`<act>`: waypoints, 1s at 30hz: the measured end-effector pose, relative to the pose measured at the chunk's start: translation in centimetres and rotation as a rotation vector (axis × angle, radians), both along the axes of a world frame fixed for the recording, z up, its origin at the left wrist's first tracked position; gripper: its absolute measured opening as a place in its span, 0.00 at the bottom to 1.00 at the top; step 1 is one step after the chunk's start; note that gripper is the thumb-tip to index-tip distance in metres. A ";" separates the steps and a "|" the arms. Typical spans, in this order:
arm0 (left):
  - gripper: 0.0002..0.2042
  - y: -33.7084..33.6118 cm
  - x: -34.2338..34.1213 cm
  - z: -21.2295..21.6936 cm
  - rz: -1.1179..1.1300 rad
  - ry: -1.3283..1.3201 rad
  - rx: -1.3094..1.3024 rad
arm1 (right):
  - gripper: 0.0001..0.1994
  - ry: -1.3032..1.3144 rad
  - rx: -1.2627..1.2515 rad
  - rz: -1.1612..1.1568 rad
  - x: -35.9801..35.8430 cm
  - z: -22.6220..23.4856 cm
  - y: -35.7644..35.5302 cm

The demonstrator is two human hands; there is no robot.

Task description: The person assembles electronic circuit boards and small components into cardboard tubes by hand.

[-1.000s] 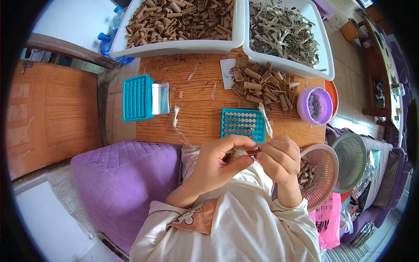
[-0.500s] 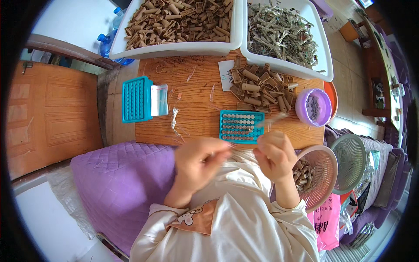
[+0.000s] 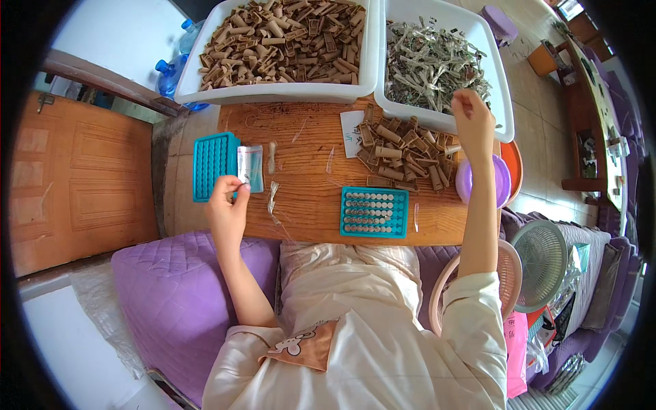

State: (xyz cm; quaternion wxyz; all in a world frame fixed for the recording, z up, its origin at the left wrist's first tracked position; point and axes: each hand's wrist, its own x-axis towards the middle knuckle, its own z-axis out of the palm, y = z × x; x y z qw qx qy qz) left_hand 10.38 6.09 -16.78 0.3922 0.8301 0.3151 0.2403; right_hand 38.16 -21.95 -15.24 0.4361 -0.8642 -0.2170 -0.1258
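Two bare hands are spread wide apart over a wooden table [image 3: 307, 157] in the head view. At the left, the left hand [image 3: 229, 205] pinches the near edge of a small stack of clear plastic bags [image 3: 250, 167] between thumb and fingertips; the bags lie flat on the wood, just beside a teal moulded tray [image 3: 214, 166] that sits at the table's left end. Far to the right, the right hand [image 3: 471, 119] is raised at the near rim of a white bin [image 3: 502, 102] filled with grey-green shredded strips [image 3: 434, 65]; its fingers curl downward, and whether they grip anything cannot be told from this angle. Beside that bin stands another white bin [image 3: 205, 92] heaped with short brown cardboard tubes [image 3: 283, 37]. A loose pile of the same brown tubes [image 3: 403, 150] rests on the table below the right hand, next to a round purple lid [image 3: 502, 181]. Near the table's front edge, between the arms, lies a second teal tray [image 3: 374, 212] with rows of small pale round caps set in it. A purple quilted cushion [image 3: 178, 287] lies below the left forearm, and a pink wicker basket [image 3: 509, 273] sits under the right elbow
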 end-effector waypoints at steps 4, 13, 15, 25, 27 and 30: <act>0.07 -0.2 0.0 -1.1 0.011 0.250 0.091 | 0.11 -0.012 -0.216 0.054 4.1 -0.3 1.1; 0.12 -0.2 -1.0 -1.9 0.235 0.074 0.081 | 0.11 -0.108 -0.379 0.216 7.4 0.0 2.1; 0.12 -0.2 -1.3 -2.1 0.267 -0.043 0.043 | 0.10 -0.122 -0.253 0.160 7.3 0.9 2.1; 0.09 -3.7 0.1 -0.1 0.164 -0.156 -0.213 | 0.11 0.241 0.808 0.190 7.9 8.0 0.7; 0.08 -4.5 0.5 0.0 0.113 -0.162 -0.258 | 0.12 0.281 1.070 0.353 8.5 9.9 -0.7; 0.08 -6.0 1.0 0.7 0.025 -0.172 -0.337 | 0.13 0.391 1.206 0.745 9.0 11.3 -2.0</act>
